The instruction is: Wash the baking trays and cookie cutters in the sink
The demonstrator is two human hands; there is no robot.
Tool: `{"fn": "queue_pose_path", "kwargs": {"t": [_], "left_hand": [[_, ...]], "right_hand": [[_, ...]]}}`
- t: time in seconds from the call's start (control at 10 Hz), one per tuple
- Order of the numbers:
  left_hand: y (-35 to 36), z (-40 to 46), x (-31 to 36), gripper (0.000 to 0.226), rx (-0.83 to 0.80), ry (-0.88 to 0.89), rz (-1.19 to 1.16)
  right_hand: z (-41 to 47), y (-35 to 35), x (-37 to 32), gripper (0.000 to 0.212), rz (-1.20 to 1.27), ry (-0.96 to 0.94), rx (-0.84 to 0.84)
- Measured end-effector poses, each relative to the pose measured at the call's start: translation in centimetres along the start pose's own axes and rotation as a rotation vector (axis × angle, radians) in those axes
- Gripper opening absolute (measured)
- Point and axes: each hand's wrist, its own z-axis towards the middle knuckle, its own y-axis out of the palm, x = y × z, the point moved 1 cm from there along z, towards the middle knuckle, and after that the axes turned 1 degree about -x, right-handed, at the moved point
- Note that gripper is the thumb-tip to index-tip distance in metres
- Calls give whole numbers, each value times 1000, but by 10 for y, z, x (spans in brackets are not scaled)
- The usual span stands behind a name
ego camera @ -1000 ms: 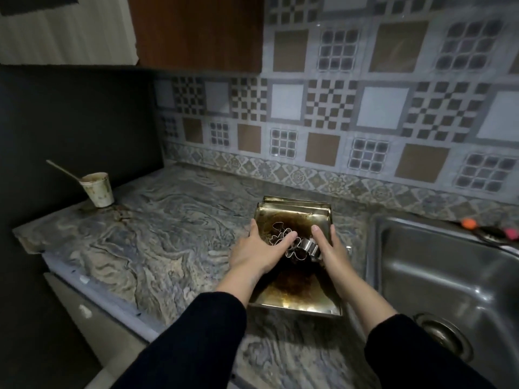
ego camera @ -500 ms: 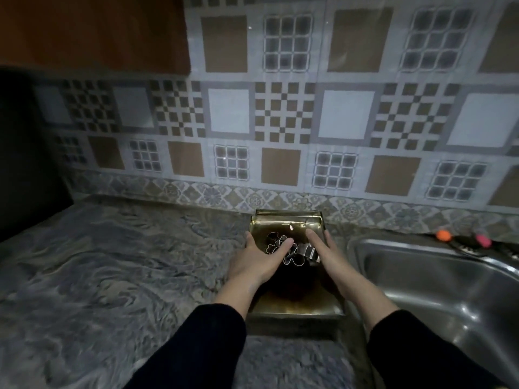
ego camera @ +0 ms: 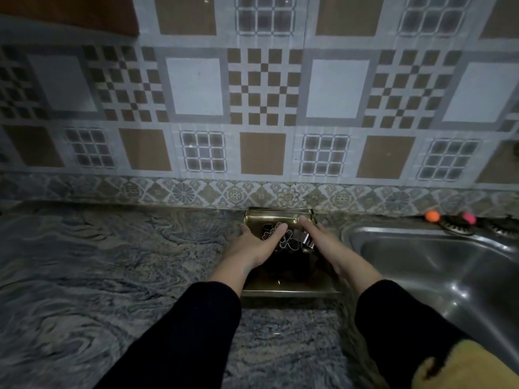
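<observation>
A stack of brass-coloured baking trays [ego camera: 289, 287] lies on the marble counter just left of the steel sink [ego camera: 438, 265]. Several shiny metal cookie cutters [ego camera: 292, 242] sit in the top tray. My left hand [ego camera: 252, 244] lies over the tray's left side, fingers straight and reaching onto the cutters. My right hand [ego camera: 318, 237] lies along the tray's right side, fingers straight, forefinger pointing at the far rim. Neither hand visibly curls round anything.
The grey marble counter [ego camera: 112, 276] stretches left of the trays. A patterned tile wall [ego camera: 264, 108] stands behind. An orange knob [ego camera: 432, 216] and a pink knob [ego camera: 469, 218] sit at the sink's back edge. Yellow cloth [ego camera: 460, 369] shows at bottom right.
The view has swung right and tilted up, so the paper cup at the left is out of sight. Both hands stay on the top tray and cutters in much the same pose.
</observation>
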Motion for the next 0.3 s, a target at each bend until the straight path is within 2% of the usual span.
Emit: {"fn": "queue_pose_path", "kwargs": {"t": [0.2, 0.3], "left_hand": [[-14, -21, -8, 113, -12, 32, 20], [-18, -51, -19, 88, 103, 78, 92]], "right_hand": [[-25, -11, -6, 131, -71, 43, 38], [-66, -18, -5, 122, -178, -34, 104]]}}
